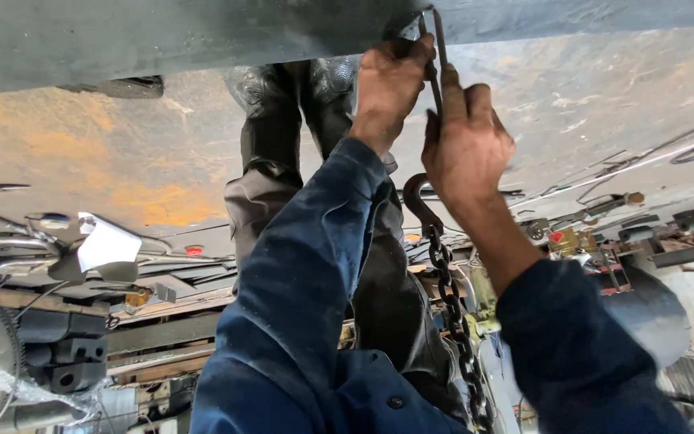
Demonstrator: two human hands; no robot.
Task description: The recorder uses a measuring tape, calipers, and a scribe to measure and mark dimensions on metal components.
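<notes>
Both my arms, in dark blue sleeves, reach up to a thin dark metal strap (437, 48) that runs down from the edge of a grey steel plate (162, 36). My left hand (389, 87) grips the strap near its upper end. Just below it, my right hand (466, 145) is closed around the lower part of the strap. Under my right hand hangs a rusty hook (417, 199) on a heavy chain (453, 309) that drops between my arms. How the hook joins the strap is hidden by my hand.
Another person's legs in grey trousers (271, 173) stand right behind my left hand. A rust-stained concrete surface (122, 161) fills the background. Metal parts and scrap (66, 321) clutter the left, and wires and machine pieces (628, 209) crowd the right.
</notes>
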